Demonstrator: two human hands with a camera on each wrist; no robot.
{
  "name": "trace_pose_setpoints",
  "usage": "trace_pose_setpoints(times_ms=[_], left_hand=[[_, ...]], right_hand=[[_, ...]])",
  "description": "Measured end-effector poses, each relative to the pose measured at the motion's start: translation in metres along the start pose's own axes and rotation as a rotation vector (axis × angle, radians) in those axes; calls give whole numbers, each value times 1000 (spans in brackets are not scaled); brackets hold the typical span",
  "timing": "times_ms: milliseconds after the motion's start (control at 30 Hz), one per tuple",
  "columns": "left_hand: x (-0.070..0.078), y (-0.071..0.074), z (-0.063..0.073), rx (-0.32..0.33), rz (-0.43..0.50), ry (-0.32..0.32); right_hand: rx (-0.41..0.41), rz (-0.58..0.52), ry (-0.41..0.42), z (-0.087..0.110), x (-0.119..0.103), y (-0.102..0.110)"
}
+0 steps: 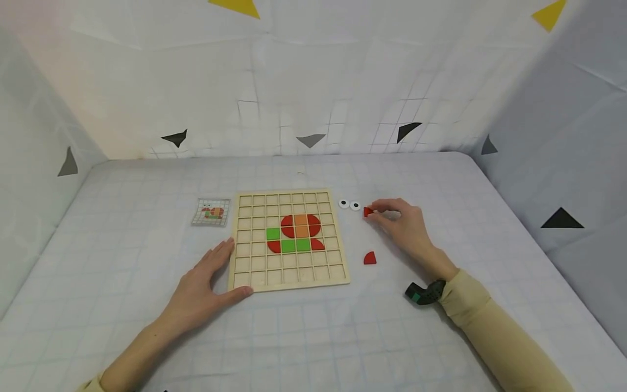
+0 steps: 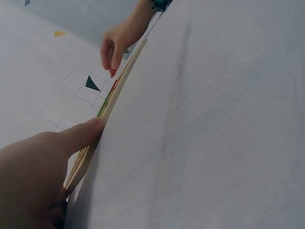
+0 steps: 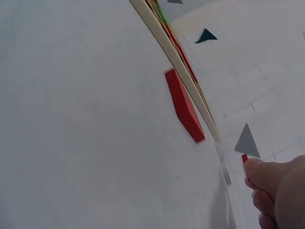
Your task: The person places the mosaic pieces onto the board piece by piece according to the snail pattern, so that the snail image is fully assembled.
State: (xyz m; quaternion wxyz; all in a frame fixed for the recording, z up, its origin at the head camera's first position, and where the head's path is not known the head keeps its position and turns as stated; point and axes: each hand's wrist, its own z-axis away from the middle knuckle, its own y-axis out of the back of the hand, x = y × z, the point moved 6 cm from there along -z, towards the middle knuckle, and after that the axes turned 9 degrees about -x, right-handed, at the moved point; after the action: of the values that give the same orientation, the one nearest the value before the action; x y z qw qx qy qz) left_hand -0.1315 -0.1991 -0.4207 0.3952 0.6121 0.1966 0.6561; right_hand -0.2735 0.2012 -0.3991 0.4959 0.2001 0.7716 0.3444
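Observation:
A wooden grid board (image 1: 250, 261) lies flat on the table, with red, green and orange tiles set in its middle squares. My left hand (image 1: 198, 288) rests at the board's lower left corner, thumb on the near edge and fingers along the left side. To the right of the board, my right hand (image 1: 404, 226) pinches a small red tile (image 1: 368, 212) between thumb and fingertips. Another red quarter-circle tile (image 1: 369, 258) lies on the table below that hand, also visible as a red tile (image 3: 183, 107) in the right wrist view.
Two round white eye pieces (image 1: 344, 203) lie between the board and the right hand. Left of the board is a small pattern card (image 1: 211, 212) showing a coloured figure on a grid. A white cloth wall (image 1: 313, 76) stands behind the table.

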Motion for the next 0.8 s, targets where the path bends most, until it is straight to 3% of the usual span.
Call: trace_pose_setpoints(times_ms=[133, 333, 800], left_hand=[[-1, -2, -1, -6, 0, 7], [1, -2, -1, -5, 1, 3], [1, 0, -1, 6, -2, -4]], right_hand=[[-67, -107, -44, 2, -26, -12], [-133, -165, 88, -10, -72, -45], [-216, -162, 127, -43, -139, -111]])
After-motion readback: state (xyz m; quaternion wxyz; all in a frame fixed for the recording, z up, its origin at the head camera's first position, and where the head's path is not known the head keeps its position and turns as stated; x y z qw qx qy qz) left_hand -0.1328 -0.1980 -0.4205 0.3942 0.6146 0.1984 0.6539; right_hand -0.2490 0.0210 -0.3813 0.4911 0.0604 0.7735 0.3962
